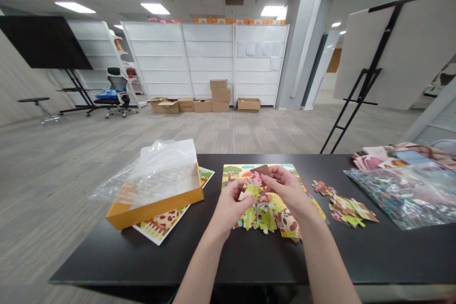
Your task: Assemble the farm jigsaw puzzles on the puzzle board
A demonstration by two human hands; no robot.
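Between my two hands are several jigsaw puzzle pieces (254,179), pink, green and brown. My left hand (233,204) is closed on the green and pink ones, thumb over the front. My right hand (287,187) pinches pieces at the upper right of the bunch, a brown one (261,170) sticking up by its fingers. Beneath the hands lies a colourful farm-scene puzzle board (231,171), partly hidden by them. Loose pieces with green and cow-spot patterns (288,225) are heaped on its near part. Exactly how many pieces each hand holds cannot be made out.
On the black table (167,266), a yellow box (156,206) with clear plastic (156,166) rests on a printed picture sheet (160,232) at left. More puzzle pieces (349,209) lie right of the board. Farther right is a plastic bag of small pieces (402,194).
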